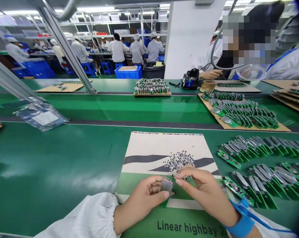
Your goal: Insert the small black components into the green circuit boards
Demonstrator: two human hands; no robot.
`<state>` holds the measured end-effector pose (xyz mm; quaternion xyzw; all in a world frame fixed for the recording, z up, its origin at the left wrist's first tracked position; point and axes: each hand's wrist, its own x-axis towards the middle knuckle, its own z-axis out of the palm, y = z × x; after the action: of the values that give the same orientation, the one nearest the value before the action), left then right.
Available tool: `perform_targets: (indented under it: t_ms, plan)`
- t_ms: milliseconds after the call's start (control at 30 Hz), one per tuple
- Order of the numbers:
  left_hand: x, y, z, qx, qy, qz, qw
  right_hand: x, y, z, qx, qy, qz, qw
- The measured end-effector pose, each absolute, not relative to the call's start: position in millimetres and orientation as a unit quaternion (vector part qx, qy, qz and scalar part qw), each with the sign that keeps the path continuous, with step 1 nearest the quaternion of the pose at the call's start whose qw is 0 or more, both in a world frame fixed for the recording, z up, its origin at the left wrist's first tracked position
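Green anti-static bench mat (50, 165) runs left to right under bright factory lighting; white-coated workers (117, 51) stand at far benches. Near centre lies a printed card (149, 148) carrying a loose heap of tiny dark components (180, 161). Left hand (142, 201) clamps a small circuit board (166, 186) between thumb and fingers, over the card's green lower part, a metal-clad part facing up. Board looks light, stiff and probably fragile at its soldered parts; its edges seem the safest hold. Right hand (204, 190) sits just beside it, thumb and forefinger (186, 170) brought together at the heap's near side; whether they pinch a component is too small to tell. Rows of similar green boards (260, 165) lie tilted to the right. Blue wrist strap (242, 224) circles the right wrist.
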<state>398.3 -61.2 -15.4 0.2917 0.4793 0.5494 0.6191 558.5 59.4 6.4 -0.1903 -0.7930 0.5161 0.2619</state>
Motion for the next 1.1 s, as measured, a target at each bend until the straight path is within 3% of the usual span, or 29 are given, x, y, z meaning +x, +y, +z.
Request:
perform_targets:
  t_ms: [300, 733, 1100]
  plan:
    - [402, -66, -18, 0.326, 0.527, 0.497, 0.608, 554, 44, 8, -0.161, -0.775, 0.53, 0.304]
    - [401, -66, -18, 0.327, 0.525, 0.495, 0.611, 554, 39, 5, -0.108, -0.866, 0.348, 0.343]
    - [400, -66, -16, 0.342, 0.524, 0.496, 0.603, 554, 37, -3, -0.136, -0.851, 0.364, 0.354]
